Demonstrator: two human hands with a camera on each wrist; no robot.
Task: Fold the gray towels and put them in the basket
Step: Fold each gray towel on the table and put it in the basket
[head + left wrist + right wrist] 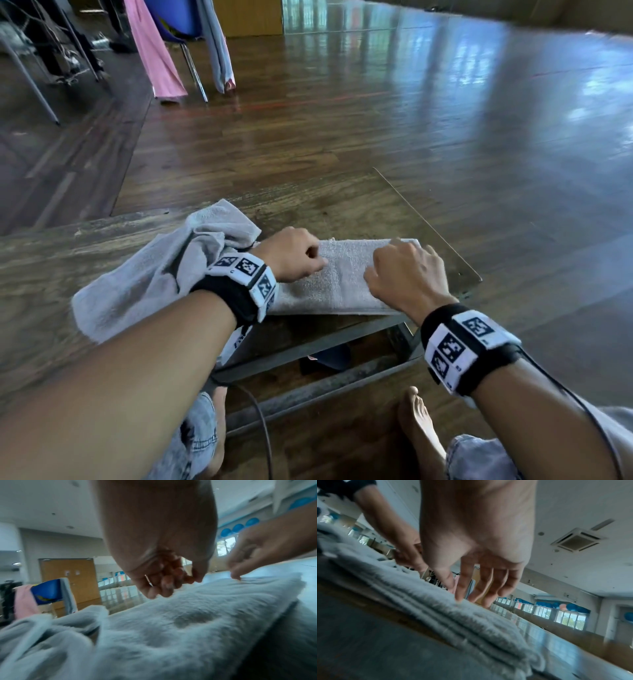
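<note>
Pressing flat looks like the move: folded towel (342, 274) sits on the table (308, 205) corner, right hand (407, 274) fingers straightish on it, left hand (294, 255) curled, holding nothing I can see. Square the edges first. No basket visible.

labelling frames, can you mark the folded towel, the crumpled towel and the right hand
folded towel (339, 277): head view, middle of its flat top, between the hands.
crumpled towel (137, 284): head view, broad part left of the left wrist.
right hand (407, 274): head view, back of the hand.
</note>
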